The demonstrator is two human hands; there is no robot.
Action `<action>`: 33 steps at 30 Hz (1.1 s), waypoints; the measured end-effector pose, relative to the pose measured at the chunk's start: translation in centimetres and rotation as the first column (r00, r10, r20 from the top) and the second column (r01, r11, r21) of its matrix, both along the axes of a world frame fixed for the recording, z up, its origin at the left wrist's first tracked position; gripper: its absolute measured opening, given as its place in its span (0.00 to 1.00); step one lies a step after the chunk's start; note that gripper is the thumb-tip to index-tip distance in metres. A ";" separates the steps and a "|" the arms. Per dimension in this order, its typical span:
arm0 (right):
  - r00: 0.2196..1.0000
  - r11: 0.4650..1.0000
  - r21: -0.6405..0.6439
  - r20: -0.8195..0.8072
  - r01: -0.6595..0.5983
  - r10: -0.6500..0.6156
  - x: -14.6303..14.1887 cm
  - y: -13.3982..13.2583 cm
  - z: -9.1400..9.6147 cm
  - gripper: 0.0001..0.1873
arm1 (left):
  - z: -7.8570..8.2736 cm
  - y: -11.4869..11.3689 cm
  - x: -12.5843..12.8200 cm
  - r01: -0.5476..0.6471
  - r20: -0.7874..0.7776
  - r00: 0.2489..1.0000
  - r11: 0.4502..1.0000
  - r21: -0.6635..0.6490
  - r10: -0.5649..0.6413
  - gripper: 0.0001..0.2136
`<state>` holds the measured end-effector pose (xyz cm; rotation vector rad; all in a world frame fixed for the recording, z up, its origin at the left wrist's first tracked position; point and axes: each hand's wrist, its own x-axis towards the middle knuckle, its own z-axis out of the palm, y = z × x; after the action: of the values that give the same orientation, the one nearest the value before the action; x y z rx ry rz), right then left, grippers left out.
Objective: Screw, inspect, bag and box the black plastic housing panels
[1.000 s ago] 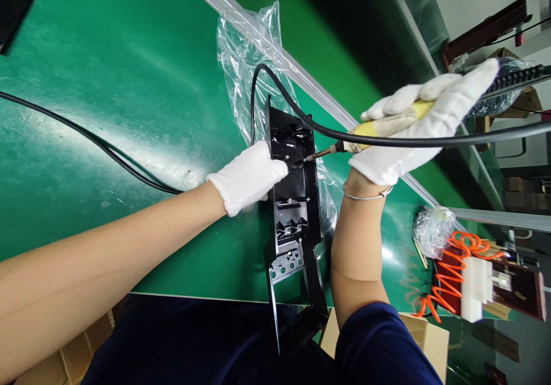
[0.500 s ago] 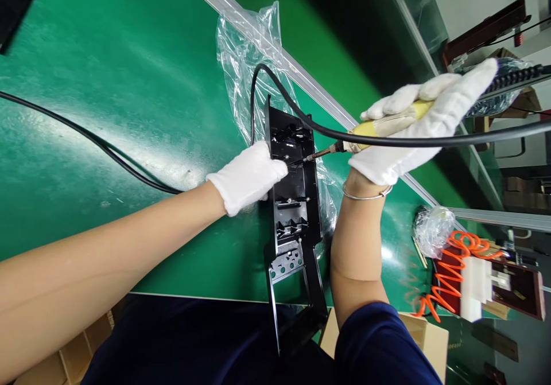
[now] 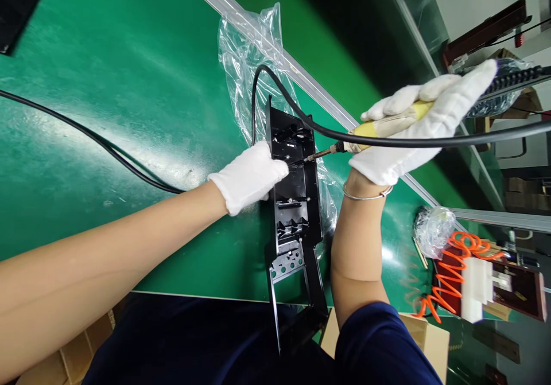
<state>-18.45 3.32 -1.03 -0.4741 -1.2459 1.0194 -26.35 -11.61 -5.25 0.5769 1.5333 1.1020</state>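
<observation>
A long black plastic housing (image 3: 290, 187) with ribs, screw posts and an open frame end lies on the green bench. My white-gloved left hand (image 3: 253, 175) grips its left wall, thumb over the edge; the other fingers are mostly hidden. In my gloved right hand (image 3: 413, 124) is a yellow electric screwdriver (image 3: 365, 129), fingers wrapped round its body. Its bit reaches down to the inner right side of the housing, at a post whose screw I cannot make out. A black cable (image 3: 318, 129) loops over the housing and passes in front of the screwdriver.
Crumpled clear plastic film (image 3: 245, 69) lies behind the housing, over a metal rail (image 3: 312, 84). To the right are an orange coiled hose (image 3: 445, 284), a white block (image 3: 476, 287) and a bagged bundle (image 3: 434, 230). Cardboard boxes (image 3: 424, 333) stand below the bench edge.
Almost nothing differs. Both hands, the housing and the screwdriver hold their places; the whole view has shifted only very slightly.
</observation>
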 end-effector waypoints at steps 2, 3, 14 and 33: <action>1.000 0.999 -0.036 0.006 0.013 -0.012 -0.1 -0.2 0.2 0.14 | -0.1 0.0 0.0 0.019 -0.035 0.999 1.000 0.018 -0.019 0.06; 1.000 0.999 -0.048 0.009 0.011 -0.011 -0.1 -0.3 0.3 0.14 | -0.1 0.0 0.0 0.029 -0.054 0.998 0.999 0.020 -0.028 0.06; 0.998 0.999 0.000 0.055 0.039 -0.039 -0.1 0.1 0.2 0.14 | -0.1 -0.1 -0.1 0.033 -0.069 0.997 0.999 -0.013 -0.034 0.05; 1.000 0.998 -0.055 0.016 0.023 -0.022 -0.4 -0.2 0.4 0.24 | -0.1 0.0 0.0 0.040 -0.074 0.996 0.999 -0.028 -0.042 0.05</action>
<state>-18.81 3.08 -0.64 -0.5389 -1.2260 1.0347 -26.35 -11.62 -5.33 0.6341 1.5914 1.0376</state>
